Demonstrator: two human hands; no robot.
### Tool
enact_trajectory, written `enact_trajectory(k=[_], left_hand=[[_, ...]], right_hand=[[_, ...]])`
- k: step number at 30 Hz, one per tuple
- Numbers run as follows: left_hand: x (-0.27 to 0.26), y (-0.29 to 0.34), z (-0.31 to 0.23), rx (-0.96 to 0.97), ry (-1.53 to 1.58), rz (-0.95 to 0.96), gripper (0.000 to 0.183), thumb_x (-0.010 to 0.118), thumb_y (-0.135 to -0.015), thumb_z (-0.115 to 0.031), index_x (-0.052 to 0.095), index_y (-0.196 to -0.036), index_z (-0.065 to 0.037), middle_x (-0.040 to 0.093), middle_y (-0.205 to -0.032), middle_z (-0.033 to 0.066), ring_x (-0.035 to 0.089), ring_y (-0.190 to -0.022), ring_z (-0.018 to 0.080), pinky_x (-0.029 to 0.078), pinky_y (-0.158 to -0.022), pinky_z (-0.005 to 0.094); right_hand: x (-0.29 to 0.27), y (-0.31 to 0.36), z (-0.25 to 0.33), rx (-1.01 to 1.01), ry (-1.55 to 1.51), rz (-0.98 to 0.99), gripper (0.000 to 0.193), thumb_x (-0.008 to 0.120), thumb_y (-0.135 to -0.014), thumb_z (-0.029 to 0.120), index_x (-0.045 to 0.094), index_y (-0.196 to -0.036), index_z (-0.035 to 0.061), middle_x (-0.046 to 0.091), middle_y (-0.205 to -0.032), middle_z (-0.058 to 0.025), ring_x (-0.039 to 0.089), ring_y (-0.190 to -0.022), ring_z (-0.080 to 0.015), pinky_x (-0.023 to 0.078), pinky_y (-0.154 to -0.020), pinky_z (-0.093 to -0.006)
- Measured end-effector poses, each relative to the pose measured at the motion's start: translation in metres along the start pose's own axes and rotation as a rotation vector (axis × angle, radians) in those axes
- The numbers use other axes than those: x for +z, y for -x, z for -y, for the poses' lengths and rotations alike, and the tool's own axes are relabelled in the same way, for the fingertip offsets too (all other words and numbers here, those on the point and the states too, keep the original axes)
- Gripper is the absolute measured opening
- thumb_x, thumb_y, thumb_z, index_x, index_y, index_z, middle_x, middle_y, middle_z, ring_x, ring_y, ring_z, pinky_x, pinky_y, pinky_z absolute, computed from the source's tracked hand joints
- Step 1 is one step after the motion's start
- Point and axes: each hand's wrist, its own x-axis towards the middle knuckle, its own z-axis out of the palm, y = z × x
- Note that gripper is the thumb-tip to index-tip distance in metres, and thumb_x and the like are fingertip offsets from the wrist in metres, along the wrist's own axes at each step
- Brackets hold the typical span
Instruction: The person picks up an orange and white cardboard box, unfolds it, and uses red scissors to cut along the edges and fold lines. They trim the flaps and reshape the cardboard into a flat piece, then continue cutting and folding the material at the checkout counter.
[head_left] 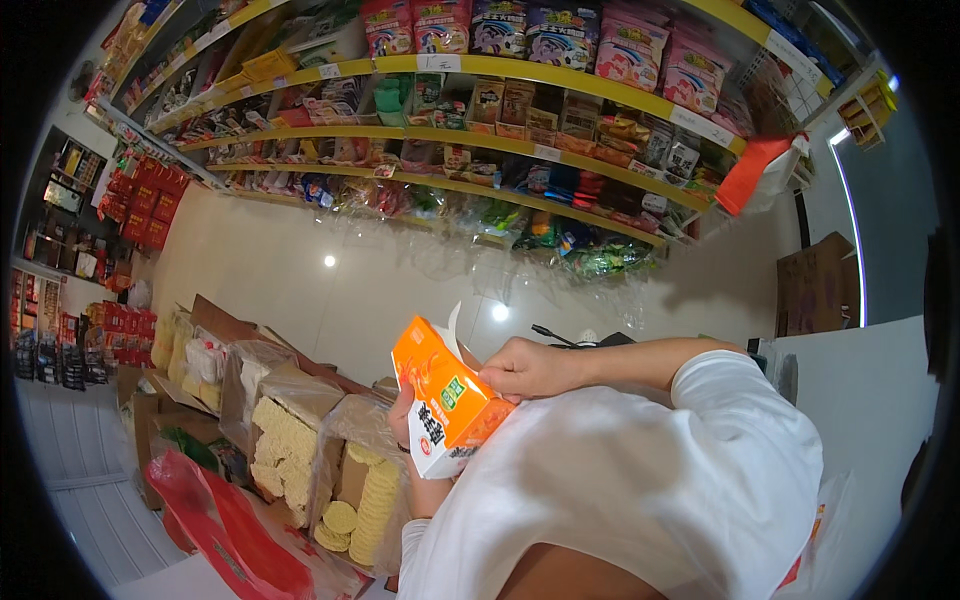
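In front of my chest is an orange and white carton (447, 395), tilted, with a white flap standing up at its far end. My left hand (402, 416) grips the carton from its left side, and most of its fingers are hidden behind it. The fingers of my right hand (525, 370) are curled and closed against the carton's right edge, close to the raised flap. They seem to pinch that edge. What lies inside the carton cannot be seen.
Yellow-edged shelves (410, 133) of packaged snacks curve across the far side. At left, open boxes hold noodle cakes (285, 450) and round noodle discs (370, 505), beside a red plastic bag (225, 525). A cardboard box (815, 285) stands at far right.
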Motion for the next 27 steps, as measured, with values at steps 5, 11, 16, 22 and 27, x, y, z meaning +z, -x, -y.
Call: enact_trajectory(k=[5, 11, 16, 22, 27], left_hand=[[0.015, 0.009, 0.011, 0.028, 0.021, -0.024, 0.055, 0.041, -0.088, -0.035, 0.031, -0.131, -0.001, 0.047, -0.123, 0.0192, 0.051, -0.108, 0.0328, 0.04, -0.093, 0.0433], [-0.032, 0.017, -0.013, 0.011, -0.054, -0.014, 0.077, 0.034, -0.086, -0.058, 0.029, -0.131, 0.006, 0.042, -0.128, 0.021, 0.046, -0.114, 0.0318, 0.037, -0.096, 0.0428], [-0.056, 0.031, -0.03, 0.087, -0.51, 0.29, 0.074, 0.043, -0.085, -0.053, 0.029, -0.132, 0.002, 0.041, -0.13, 0.0166, 0.045, -0.116, 0.0275, 0.035, -0.097, 0.042], [-0.023, 0.037, -0.016, -0.039, -0.639, 0.143, 0.062, 0.051, -0.086, -0.037, 0.031, -0.132, 0.0, 0.043, -0.13, 0.0129, 0.045, -0.115, 0.0252, 0.036, -0.096, 0.0405], [-0.003, 0.038, -0.005, -0.133, -0.575, 0.045, 0.062, 0.05, -0.087, -0.033, 0.027, -0.132, 0.004, 0.04, -0.131, 0.0164, 0.044, -0.117, 0.0276, 0.035, -0.098, 0.0408]], right_hand=[[0.009, 0.01, 0.0, 0.154, -0.206, 0.011, 0.04, 0.041, -0.092, 0.024, 0.046, -0.058, 0.0021, 0.047, -0.052, 0.0015, 0.037, -0.045, -0.0052, 0.032, -0.042, -0.0229], [-0.001, -0.001, -0.017, -0.079, 0.237, -0.216, 0.038, 0.044, -0.088, 0.019, 0.048, -0.056, -0.0011, 0.049, -0.048, -0.0037, 0.043, -0.045, -0.0085, 0.038, -0.045, -0.0261], [-0.014, -0.008, -0.009, -0.049, 0.086, -0.305, 0.039, 0.043, -0.088, 0.02, 0.048, -0.056, -0.0016, 0.049, -0.049, -0.0036, 0.043, -0.045, -0.009, 0.038, -0.046, -0.0261], [-0.021, 0.0, -0.018, 0.112, -0.225, -0.153, 0.043, 0.046, -0.091, 0.033, 0.049, -0.06, 0.0034, 0.047, -0.052, -0.0002, 0.04, -0.043, -0.0066, 0.032, -0.039, -0.0227], [-0.034, 0.019, -0.006, 0.238, -0.203, 0.043, 0.041, 0.052, -0.089, 0.036, 0.051, -0.063, 0.0037, 0.048, -0.054, -0.0018, 0.042, -0.042, -0.0073, 0.032, -0.037, -0.0217]])
